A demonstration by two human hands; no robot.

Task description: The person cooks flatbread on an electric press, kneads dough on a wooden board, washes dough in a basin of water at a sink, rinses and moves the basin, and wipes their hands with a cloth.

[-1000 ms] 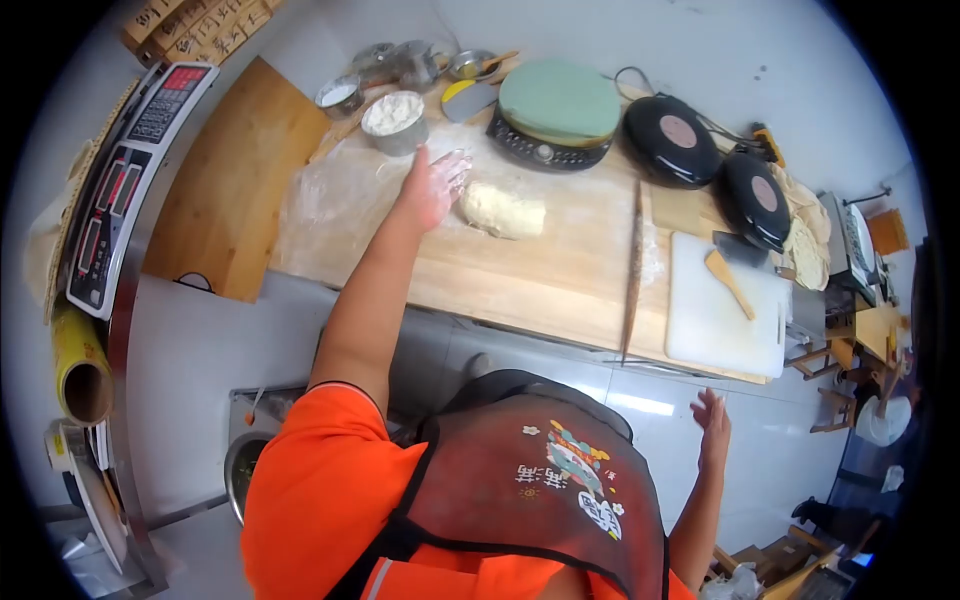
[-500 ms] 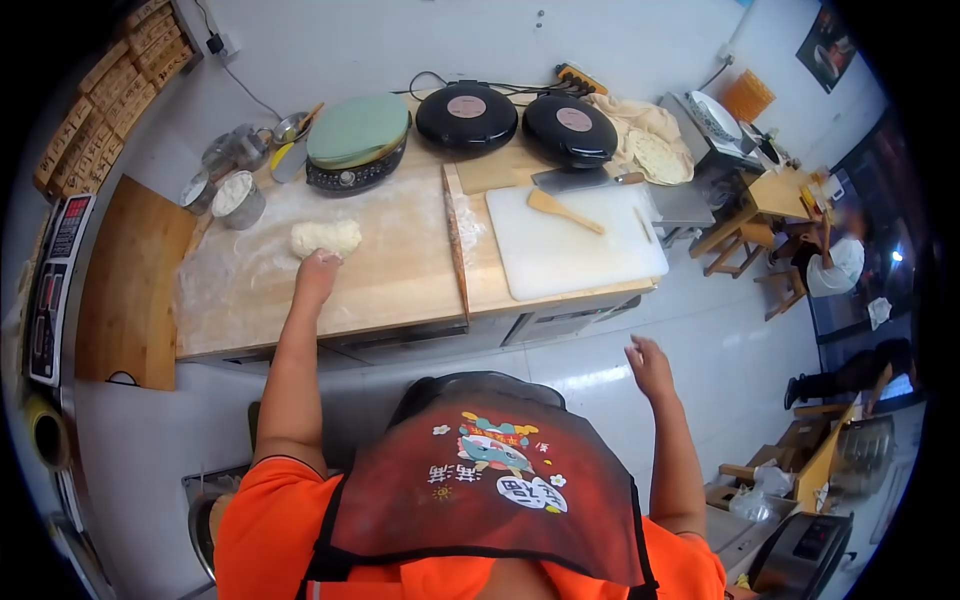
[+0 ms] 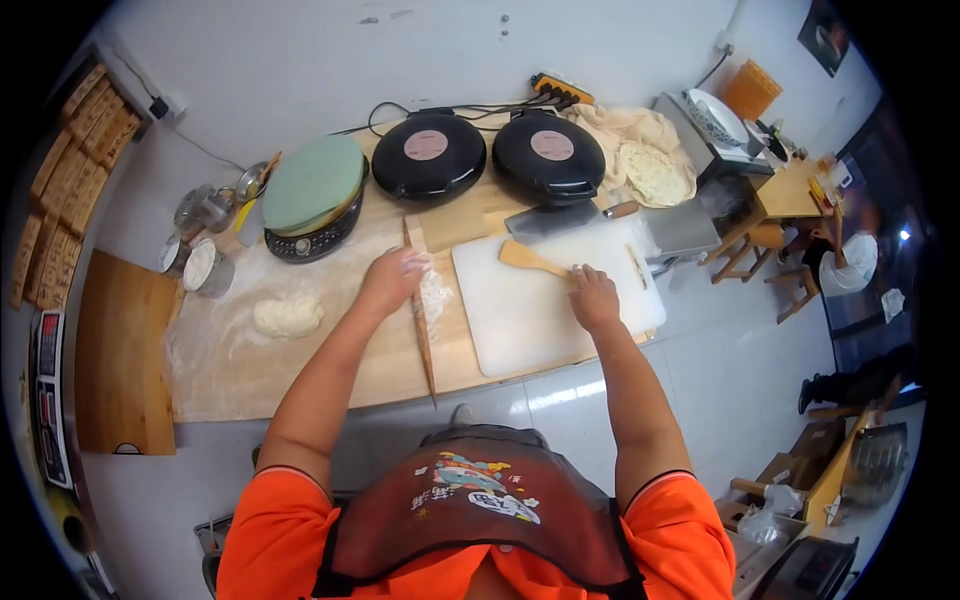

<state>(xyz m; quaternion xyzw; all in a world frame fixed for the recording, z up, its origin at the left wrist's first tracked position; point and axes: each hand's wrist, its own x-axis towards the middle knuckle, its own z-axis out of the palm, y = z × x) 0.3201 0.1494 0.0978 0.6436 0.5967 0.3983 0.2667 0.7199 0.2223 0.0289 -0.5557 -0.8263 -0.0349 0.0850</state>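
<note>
Dough (image 3: 288,316) lies near left end of worktop (image 3: 395,368). Left hand (image 3: 392,280) at brown strip (image 3: 422,335), fingers bent, grip unclear. Right hand (image 3: 597,298) at handle of wooden spatula (image 3: 522,256) on white board (image 3: 510,335); whether pinching, cannot tell. Step, seemingly: reaching; next move calls for firm handle grip.

- Two round black cookers (image 3: 430,172) sit side by side near the wall (image 3: 440,50).
- A yellow power strip (image 3: 562,90) is behind them, with black plugs in it.
- A big bowl (image 3: 715,118) with a pattern on it is near the corner.
- A person in a white top (image 3: 848,265) sits by a wooden table (image 3: 785,192), far over on the right.
- A dark picture (image 3: 825,42) hangs up high.
- Wooden signs (image 3: 72,165) with writing are in rows on the left.
- Clear plastic bags (image 3: 770,515) lie low down on the right.
</note>
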